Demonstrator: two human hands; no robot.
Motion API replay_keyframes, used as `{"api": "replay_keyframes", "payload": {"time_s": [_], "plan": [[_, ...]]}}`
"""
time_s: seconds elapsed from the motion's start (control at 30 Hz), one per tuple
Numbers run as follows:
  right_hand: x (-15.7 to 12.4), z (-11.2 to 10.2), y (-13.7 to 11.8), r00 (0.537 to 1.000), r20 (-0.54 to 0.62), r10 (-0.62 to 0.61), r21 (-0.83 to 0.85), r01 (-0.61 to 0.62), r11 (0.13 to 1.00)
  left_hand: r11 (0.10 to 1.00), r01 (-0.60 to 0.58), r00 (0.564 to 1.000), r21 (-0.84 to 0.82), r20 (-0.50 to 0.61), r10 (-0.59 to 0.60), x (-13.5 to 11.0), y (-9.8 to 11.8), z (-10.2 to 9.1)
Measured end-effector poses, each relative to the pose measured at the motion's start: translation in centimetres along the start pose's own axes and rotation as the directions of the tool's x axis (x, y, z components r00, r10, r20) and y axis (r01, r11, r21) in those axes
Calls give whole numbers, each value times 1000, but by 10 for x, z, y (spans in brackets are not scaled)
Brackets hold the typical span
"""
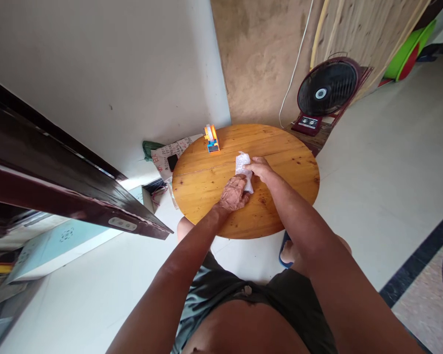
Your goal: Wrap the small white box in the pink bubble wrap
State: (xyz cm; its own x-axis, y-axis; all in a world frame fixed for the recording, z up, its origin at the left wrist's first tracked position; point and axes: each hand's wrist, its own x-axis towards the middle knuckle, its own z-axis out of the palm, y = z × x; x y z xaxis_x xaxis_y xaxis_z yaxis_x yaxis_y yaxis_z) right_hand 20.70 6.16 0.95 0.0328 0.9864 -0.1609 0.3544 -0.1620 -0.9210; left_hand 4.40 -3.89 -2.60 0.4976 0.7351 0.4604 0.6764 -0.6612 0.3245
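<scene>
A small piece of white bubble wrap lies crumpled on the round wooden table; whether anything is inside it I cannot tell. My left hand rests at its lower left, fingers curled over the near part, with the fingertips partly hidden. From the right, my right hand pinches the wrap's right edge between thumb and fingers. Farther back, near the table's rim, stands an orange and blue tape dispenser, out of reach of both hands' present grip.
A dark red electric fan stands behind the table's right side. Left of the table lie a printed sack and a black phone-like object. A dark door edge juts in from the left. A white cord hangs along the wall.
</scene>
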Motion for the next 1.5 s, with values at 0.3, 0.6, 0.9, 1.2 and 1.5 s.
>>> {"api": "replay_keyframes", "payload": {"time_s": [0.3, 0.6, 0.9, 1.2, 1.5], "plan": [[7, -6, -21, 976, 214, 48, 100, -71, 992, 999, 25, 999, -34, 23, -24, 0, 1, -1], [20, -11, -19, 953, 298, 50, 24, -60, 998, 997, 69, 996, -25, 60, -67, 1, 5, -4], [30, -5, -10, 944, 327, -35, -213, 110, 971, 998, 65, 990, 14, 124, -66, 15, 9, -20], [30, -11, -19, 917, 398, -24, -278, 146, 949, 997, 61, 947, 44, 314, -71, 32, 3, -41], [30, -11, -17, 902, 430, -43, -267, 173, 948, 999, 46, 956, 2, 289, -45, 29, 0, -36]]}}
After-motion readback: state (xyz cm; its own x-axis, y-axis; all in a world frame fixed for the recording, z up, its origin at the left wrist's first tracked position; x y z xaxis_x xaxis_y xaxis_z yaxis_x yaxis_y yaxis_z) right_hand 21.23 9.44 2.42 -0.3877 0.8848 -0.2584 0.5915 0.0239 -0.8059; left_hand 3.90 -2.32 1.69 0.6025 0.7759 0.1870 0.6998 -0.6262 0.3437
